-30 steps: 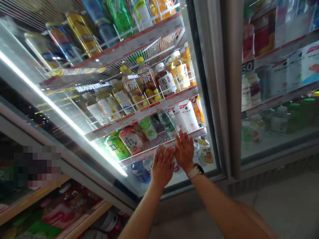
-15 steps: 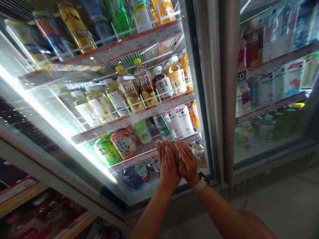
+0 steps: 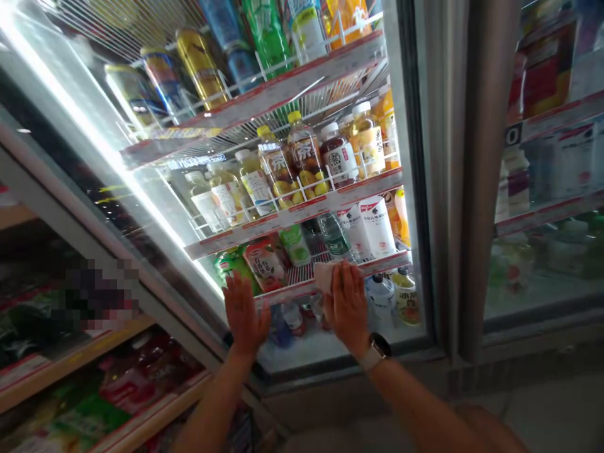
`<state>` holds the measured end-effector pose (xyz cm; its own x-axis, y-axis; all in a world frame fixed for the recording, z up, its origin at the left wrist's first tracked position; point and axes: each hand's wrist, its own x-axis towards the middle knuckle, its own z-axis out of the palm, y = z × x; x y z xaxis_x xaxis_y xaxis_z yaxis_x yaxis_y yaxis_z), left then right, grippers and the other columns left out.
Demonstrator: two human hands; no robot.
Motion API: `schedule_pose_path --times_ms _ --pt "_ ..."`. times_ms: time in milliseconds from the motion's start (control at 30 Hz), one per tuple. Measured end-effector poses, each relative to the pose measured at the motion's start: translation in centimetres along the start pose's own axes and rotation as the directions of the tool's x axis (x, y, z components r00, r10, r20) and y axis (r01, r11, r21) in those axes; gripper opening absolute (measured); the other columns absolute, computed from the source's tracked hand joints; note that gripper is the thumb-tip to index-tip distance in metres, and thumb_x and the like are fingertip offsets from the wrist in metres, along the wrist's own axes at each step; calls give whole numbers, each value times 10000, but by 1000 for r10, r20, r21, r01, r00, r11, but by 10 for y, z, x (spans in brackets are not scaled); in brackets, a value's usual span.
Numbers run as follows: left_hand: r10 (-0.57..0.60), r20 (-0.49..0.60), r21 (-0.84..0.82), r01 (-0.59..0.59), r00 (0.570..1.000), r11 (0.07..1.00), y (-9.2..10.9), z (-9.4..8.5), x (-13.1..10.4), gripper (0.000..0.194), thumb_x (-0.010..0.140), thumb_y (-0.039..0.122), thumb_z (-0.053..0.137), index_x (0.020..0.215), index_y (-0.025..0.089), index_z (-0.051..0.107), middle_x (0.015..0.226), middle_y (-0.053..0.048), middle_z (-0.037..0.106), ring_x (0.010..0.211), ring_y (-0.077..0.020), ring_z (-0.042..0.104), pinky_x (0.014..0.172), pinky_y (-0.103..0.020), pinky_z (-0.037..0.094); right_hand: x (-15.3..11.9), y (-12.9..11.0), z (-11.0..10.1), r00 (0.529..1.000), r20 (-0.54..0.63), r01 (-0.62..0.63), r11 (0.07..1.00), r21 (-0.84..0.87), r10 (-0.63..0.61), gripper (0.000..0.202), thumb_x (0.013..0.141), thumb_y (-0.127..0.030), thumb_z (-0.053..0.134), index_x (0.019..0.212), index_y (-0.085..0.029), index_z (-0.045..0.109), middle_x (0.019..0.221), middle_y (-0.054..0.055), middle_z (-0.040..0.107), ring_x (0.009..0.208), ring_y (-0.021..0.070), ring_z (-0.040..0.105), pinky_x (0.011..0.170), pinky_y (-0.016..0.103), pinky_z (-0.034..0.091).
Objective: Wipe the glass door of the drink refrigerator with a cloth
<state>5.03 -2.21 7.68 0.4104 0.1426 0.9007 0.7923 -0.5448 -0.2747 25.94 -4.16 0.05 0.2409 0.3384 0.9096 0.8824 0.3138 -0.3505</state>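
Note:
My right hand [image 3: 348, 301] presses a pale, folded cloth [image 3: 323, 277], its fingers lying over the cloth's right side. It is in front of the lower shelf edge of a lit drinks cooler, below a green-labelled clear bottle [image 3: 335, 238]. A watch [image 3: 379, 345] is on the right wrist. Off to the left, my left hand [image 3: 244, 313] is raised with fingers outstretched and holds nothing. It covers part of a green drink carton [image 3: 226, 263] and the left end of the shelf. Whether the left palm touches the cooler's glass, I cannot tell.
Tea bottles [image 3: 302, 151] and cans [image 3: 201, 66] line the upper cooler shelves. Right of a metal door frame [image 3: 481, 176] is a second cooler section with cartons [image 3: 576, 160]. Packaged goods [image 3: 136, 371] sit on wooden-edged shelves at the lower left.
My left hand has come off the cloth and moved left. My right hand remains on the cloth. The camera view has shifted, so the cooler appears farther right.

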Motion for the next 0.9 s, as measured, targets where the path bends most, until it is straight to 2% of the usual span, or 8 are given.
schedule_pose_path --times_ms 100,200,333,400,500,633,767,900 --pt "33 38 165 -39 999 986 -34 5 -12 706 955 314 458 1565 193 124 1636 -112 91 1513 -272 41 1231 -514 91 11 11 3 996 -87 19 1000 -9 -20 700 968 -187 415 1579 -220 75 1640 142 140 1507 320 139 1180 598 261" --pt "44 20 232 -48 999 972 -44 13 -21 700 958 380 441 1561 177 150 1630 -128 108 1511 -289 54 1224 -525 120 28 21 1 964 -264 -2 998 65 19 665 958 -158 433 1566 -257 181 1644 128 110 1496 335 183 1157 611 312" --pt "13 11 248 -15 1000 969 -41 18 -28 686 963 403 414 1560 184 158 1614 -134 193 1507 -291 115 1214 -517 171 45 9 3 918 -395 22 989 144 38 564 953 -122 426 1498 -262 383 1516 122 419 1446 327 327 1161 622 307" --pt "10 14 250 -13 1000 968 -40 17 -29 678 969 413 390 1561 181 156 1605 -134 230 1506 -288 130 1211 -506 182 46 -11 9 941 -338 51 989 142 0 559 953 -125 436 1493 -262 395 1473 113 489 1443 313 338 1179 622 261" --pt "21 12 247 -23 1000 969 -39 15 -29 658 980 419 338 1561 176 150 1604 -124 247 1509 -277 122 1210 -485 187 28 -50 26 980 -162 132 986 99 -114 556 949 -169 483 1493 -246 395 1478 104 497 1472 279 282 1218 578 160" --pt "14 12 218 -16 1000 976 -38 12 -29 620 992 398 253 1560 166 159 1627 -95 184 1516 -256 94 1215 -444 168 -28 -86 57 946 34 319 943 90 -323 438 937 -164 500 1370 -210 550 1376 86 603 1466 199 299 1246 457 72" --pt "5 45 179 -13 999 984 -38 12 -33 656 972 416 316 1560 169 163 1610 -92 254 1513 -262 134 1211 -445 170 -81 -85 72 887 80 447 888 104 -456 419 901 -57 448 1214 -234 661 1284 55 670 1387 174 435 1241 422 115" --pt "-16 89 167 0 996 986 -40 15 -38 672 943 401 398 1551 173 222 1562 -102 365 1497 -268 210 1207 -455 175 -88 -60 57 813 202 546 835 61 -546 598 850 39 370 1299 -276 609 1353 7 626 1378 136 440 1246 393 118"
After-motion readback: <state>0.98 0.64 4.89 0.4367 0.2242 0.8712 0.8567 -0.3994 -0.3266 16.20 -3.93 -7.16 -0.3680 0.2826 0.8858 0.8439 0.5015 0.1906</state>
